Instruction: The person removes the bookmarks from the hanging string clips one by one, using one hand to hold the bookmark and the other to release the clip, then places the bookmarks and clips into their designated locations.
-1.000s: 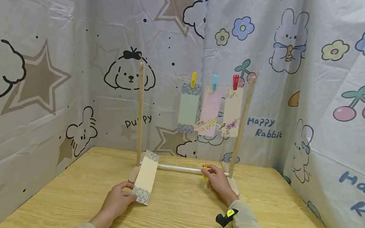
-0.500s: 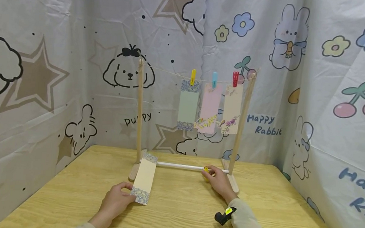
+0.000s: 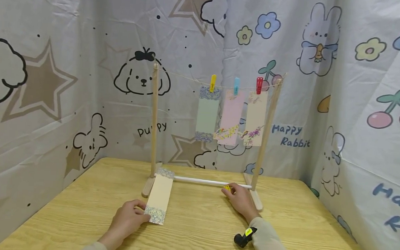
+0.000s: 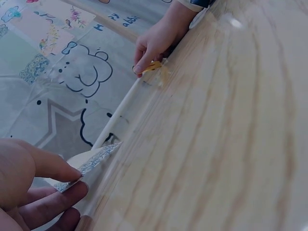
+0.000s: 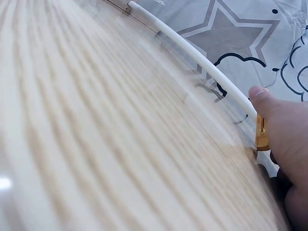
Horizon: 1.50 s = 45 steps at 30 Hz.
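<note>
By the wooden rack [image 3: 154,119], a lace-bordered cream card [image 3: 160,192] is being pinched at its near end by the left hand [image 3: 127,219], a yellow clothespin [image 5: 262,138] by the right hand [image 3: 241,199]. Seemingly light and easily creased, the card is probably being best protected by an edge hold.

2 hands [image 3: 127,218] [image 3: 241,199] in pinch grips

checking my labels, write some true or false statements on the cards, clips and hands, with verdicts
1. The left hand holds a cream paper card with lace-patterned ends. True.
2. A pink paper card hangs by a light-blue plastic clothespin. True.
3. In the head view, the pink card hangs leftmost. False: the pale-green paper card does.
4. The right hand pinches a yellow plastic clothespin. True.
5. Four cards are hanging. False: three are.
</note>
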Motion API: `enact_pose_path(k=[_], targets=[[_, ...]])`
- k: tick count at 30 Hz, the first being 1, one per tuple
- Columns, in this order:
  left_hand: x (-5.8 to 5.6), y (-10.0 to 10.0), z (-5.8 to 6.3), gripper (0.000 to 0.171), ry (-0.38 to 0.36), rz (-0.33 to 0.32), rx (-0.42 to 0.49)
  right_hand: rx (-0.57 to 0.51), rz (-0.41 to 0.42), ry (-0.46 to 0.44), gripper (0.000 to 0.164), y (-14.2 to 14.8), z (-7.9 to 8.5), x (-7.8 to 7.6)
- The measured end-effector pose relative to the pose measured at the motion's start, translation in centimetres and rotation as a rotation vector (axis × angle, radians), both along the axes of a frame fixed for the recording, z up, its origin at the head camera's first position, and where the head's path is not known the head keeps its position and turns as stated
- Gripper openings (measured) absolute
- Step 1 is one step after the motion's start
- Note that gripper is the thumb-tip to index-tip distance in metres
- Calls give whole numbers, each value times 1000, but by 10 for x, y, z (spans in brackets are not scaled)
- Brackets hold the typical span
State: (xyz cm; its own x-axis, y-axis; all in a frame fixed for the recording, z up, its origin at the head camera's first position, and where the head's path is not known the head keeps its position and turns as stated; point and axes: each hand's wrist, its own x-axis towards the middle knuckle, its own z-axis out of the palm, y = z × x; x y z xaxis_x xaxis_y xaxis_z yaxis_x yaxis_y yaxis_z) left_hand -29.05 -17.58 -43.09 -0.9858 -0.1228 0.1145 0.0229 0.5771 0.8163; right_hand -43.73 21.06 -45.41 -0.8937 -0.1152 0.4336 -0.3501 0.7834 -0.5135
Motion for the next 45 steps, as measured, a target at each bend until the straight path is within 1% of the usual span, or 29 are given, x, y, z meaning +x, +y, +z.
enact_pose_path(k=[3,8,10,15,22,25,29,33,37,45], targets=[[2,-1,0,35,-5,-8,-11,-7,-3,24,28,-2,-2,0],[2,-3,2,38,-8,12,-68,-31,-2,77,22,-3,-3,0],[1,-3,3,38,-7,19,-95,-36,-7,92,24,-3,-3,0],[2,-4,4,39,1,9,-141,-43,-26,104,34,-3,-2,-1],[2,-5,4,39,38,29,-248,-28,-25,118,35,-1,-3,-3],[1,-6,4,39,50,26,-261,-27,-23,121,35,-1,-4,-3],[1,-6,4,38,58,30,-272,-30,-21,102,36,-1,-3,-1],[1,-7,4,38,53,35,-287,-32,-28,91,34,-1,-3,1],[2,-7,5,38,46,28,-301,-19,-29,100,31,-1,-2,1],[3,-7,7,39,35,15,-312,18,-35,83,31,0,-4,-1]])
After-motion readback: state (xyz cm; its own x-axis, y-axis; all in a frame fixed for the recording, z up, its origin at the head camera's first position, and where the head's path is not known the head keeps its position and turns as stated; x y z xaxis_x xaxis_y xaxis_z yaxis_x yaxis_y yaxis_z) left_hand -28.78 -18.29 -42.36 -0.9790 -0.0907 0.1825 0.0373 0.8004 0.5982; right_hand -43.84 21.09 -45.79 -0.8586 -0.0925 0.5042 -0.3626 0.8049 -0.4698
